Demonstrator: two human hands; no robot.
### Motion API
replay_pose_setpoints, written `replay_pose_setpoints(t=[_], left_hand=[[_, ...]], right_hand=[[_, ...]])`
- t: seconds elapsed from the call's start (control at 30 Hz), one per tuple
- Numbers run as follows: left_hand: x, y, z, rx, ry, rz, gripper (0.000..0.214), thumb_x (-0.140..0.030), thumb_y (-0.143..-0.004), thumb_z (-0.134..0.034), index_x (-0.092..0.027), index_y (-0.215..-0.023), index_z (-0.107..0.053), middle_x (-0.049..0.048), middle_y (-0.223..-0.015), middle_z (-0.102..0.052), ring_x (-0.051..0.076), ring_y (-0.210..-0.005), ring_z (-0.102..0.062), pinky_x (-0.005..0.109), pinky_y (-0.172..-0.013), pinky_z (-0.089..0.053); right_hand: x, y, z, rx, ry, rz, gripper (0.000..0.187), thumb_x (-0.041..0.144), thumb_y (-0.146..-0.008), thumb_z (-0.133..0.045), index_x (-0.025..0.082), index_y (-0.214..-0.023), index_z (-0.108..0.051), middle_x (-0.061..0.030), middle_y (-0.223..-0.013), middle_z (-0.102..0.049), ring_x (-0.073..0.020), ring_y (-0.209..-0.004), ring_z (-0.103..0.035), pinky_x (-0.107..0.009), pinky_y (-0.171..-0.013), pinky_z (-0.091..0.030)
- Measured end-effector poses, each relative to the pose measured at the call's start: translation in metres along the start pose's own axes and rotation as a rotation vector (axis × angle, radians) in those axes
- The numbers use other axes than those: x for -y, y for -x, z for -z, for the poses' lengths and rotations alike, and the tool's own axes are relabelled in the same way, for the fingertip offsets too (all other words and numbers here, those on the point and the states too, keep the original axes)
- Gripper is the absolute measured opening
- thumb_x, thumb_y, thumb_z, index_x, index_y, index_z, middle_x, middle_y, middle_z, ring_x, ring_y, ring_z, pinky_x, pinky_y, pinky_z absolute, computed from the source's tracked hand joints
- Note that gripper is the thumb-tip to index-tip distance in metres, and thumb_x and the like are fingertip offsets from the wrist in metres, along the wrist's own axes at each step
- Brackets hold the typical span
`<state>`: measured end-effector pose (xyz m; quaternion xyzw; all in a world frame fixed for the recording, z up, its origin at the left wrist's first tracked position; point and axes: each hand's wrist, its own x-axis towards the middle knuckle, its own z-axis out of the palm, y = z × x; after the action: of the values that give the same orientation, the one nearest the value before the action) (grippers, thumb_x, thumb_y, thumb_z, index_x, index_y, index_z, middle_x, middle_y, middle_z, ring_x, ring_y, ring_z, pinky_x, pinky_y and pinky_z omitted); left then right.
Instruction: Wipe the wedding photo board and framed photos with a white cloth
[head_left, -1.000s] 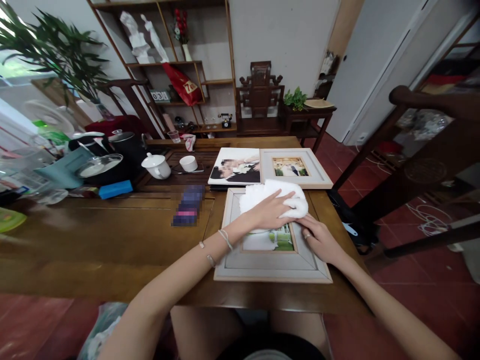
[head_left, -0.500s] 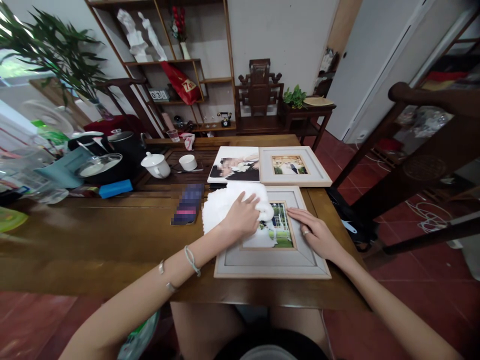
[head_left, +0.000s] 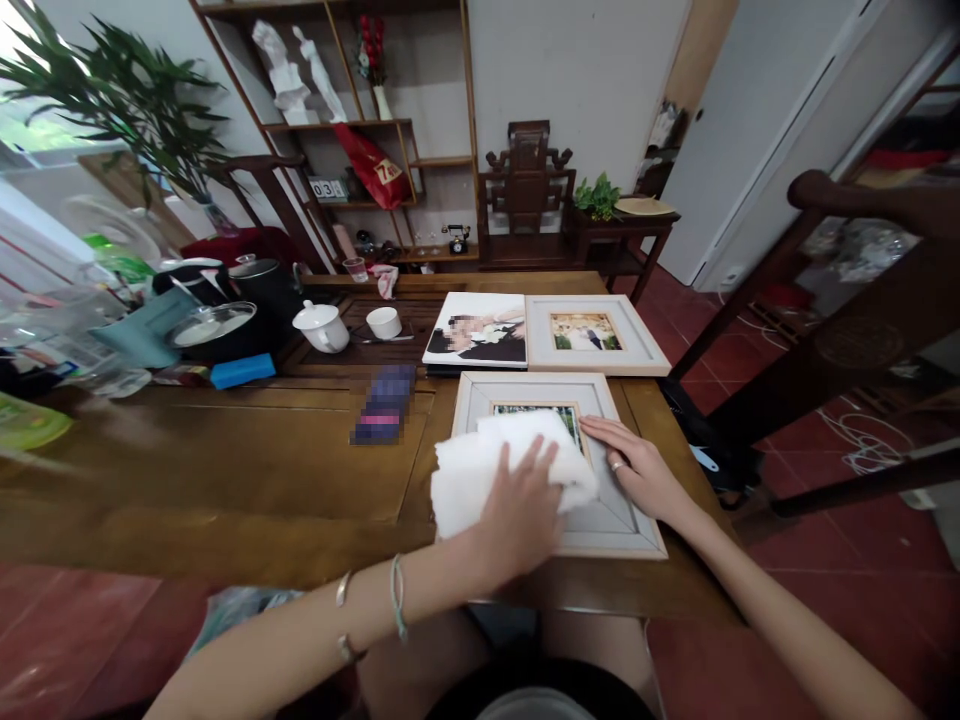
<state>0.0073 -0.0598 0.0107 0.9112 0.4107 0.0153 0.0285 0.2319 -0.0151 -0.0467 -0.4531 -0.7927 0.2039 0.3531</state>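
A pale picture frame point(head_left: 592, 395) with a photo lies flat at the near right of the wooden table point(head_left: 225, 460). My left hand point(head_left: 525, 510) presses a white cloth point(head_left: 480, 465) flat onto the frame's near half, fingers spread over it. My right hand point(head_left: 637, 470), wearing a ring, rests flat on the frame's right border, fingers stretched out. The cloth hides most of the photo.
Behind lie a frameless photo print point(head_left: 480, 330) and a second framed photo point(head_left: 592, 335). A blurred small object point(head_left: 382, 403) lies left of the frame. A teapot point(head_left: 321, 328), cup point(head_left: 384, 322), pots and a blue box point(head_left: 241, 370) stand at the left. Dark wooden chair point(head_left: 862, 290) at right.
My left hand has dragged the cloth from the frame's top right, across to its left, then down over the near half. My right hand has stayed on the right border.
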Motion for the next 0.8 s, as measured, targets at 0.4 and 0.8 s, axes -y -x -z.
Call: replay_pose_setpoints(t=[0.4,0.8], left_hand=[[0.094,-0.015,0.016,0.004,-0.034,-0.096,0.024,-0.022,-0.087,-0.051,-0.018,-0.102,-0.070,0.0033,-0.153,-0.029,0.032,-0.144,-0.017,0.057,-0.114,-0.016],[0.027,0.044,0.004,0.027,0.174,-0.184,0.027,-0.031,-0.088,-0.055,-0.021,-0.110,-0.067,0.0048,-0.155,-0.024,0.030,-0.143,-0.021,0.053,-0.114,-0.021]], right_hand=[[-0.001,0.001,0.000,0.002,-0.007,0.028,0.060,0.002,-0.078,-0.037,0.024,-0.130,-0.057,-0.0055,-0.134,-0.058,-0.0228,-0.129,-0.050,-0.054,-0.111,-0.037],[0.001,0.000,0.000,-0.011,-0.018,0.019,0.057,0.005,-0.078,-0.041,0.025,-0.128,-0.059,-0.0048,-0.133,-0.059,-0.0238,-0.128,-0.051,-0.054,-0.110,-0.038]])
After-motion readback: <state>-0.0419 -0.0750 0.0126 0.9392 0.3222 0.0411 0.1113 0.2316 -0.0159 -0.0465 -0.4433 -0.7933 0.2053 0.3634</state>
